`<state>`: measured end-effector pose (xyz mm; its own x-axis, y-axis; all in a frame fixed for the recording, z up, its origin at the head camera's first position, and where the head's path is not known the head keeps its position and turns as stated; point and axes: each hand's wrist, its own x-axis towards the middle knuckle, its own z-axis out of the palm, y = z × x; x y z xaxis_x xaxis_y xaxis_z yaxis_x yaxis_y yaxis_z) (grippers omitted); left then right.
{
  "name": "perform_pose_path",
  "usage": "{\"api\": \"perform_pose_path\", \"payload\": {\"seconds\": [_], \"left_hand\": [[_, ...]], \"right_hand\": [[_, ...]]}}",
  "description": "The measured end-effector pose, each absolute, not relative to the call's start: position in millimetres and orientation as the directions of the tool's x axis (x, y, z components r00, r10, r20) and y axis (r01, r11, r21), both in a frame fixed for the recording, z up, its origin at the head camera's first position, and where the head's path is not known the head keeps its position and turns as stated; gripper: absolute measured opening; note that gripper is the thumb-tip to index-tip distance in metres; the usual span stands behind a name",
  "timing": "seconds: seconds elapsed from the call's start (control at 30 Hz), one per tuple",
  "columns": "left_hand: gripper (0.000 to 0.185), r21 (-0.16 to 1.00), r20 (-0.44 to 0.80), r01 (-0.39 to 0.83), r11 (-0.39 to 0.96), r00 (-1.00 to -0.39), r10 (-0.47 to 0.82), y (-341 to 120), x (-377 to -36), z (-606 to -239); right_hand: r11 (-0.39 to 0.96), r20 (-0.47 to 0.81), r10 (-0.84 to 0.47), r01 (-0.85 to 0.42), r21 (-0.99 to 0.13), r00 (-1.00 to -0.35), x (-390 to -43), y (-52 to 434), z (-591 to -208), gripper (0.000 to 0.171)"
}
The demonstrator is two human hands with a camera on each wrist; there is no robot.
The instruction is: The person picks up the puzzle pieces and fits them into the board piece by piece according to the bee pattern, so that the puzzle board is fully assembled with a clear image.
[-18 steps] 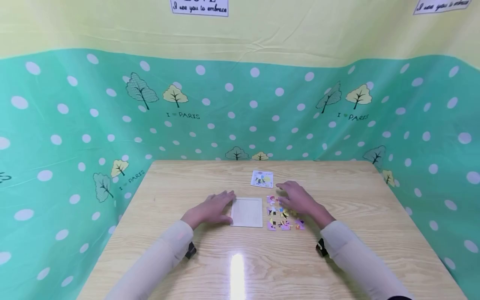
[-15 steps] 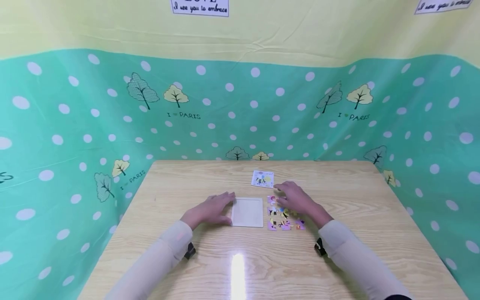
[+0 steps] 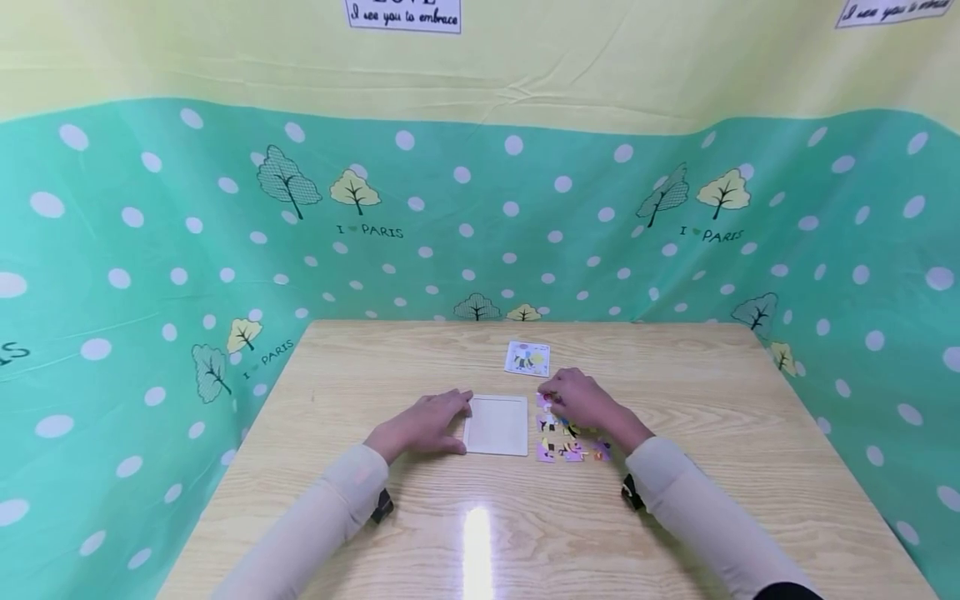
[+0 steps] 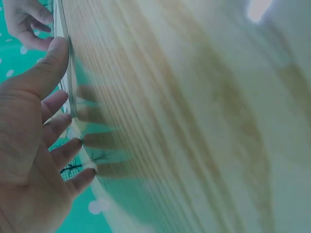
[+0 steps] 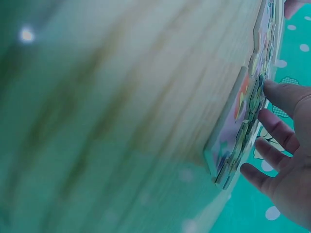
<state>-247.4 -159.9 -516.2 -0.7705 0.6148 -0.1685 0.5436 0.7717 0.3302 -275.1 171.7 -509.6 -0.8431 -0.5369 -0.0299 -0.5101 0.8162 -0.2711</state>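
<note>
The left hand lies flat with straight fingers against the left edge of the blank puzzle tray on the tabletop. The right hand hovers over the loose puzzle pieces just right of the tray; its grip seems to pinch one piece, though I cannot tell. A picture card lies beyond.

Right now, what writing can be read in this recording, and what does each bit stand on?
"I see you to embrace": white sign on the yellow wall; the line above is cut off.
"I PARIS", a heart between: green backdrop, repeated at right and left.
Top-right sign: too blurred.
Picture card: no legible text.
</note>
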Motion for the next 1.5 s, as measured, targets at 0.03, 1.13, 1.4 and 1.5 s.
{"api": "perform_pose_path", "payload": {"seconds": [0.03,1.13,1.4,1.5], "left_hand": [[0.062,0.323,-0.166,0.546,0.773,-0.771,0.614,-159.9,-247.4,-516.7],[0.062,0.286,-0.165,0.545,0.788,-0.782,0.601,-156.8,-246.1,-517.2],[0.061,0.276,-0.157,0.552,0.787,-0.782,0.603,-156.6,-245.1,-516.4],[0.06,0.275,-0.151,0.556,0.784,-0.781,0.606,-156.5,-245.0,-516.0]], "right_hand": [[0.819,-0.035,-0.535,-0.508,-0.267,-0.844,-274.8,171.2,-509.5,0.031],[0.815,-0.07,-0.555,-0.525,-0.245,-0.829,-286.4,169.4,-510.0,0.025],[0.763,-0.012,-0.607,-0.578,-0.288,-0.795,-289.5,164.2,-507.9,0.023],[0.753,-0.005,-0.613,-0.583,-0.304,-0.79,-289.8,158.6,-505.9,0.023]]}}
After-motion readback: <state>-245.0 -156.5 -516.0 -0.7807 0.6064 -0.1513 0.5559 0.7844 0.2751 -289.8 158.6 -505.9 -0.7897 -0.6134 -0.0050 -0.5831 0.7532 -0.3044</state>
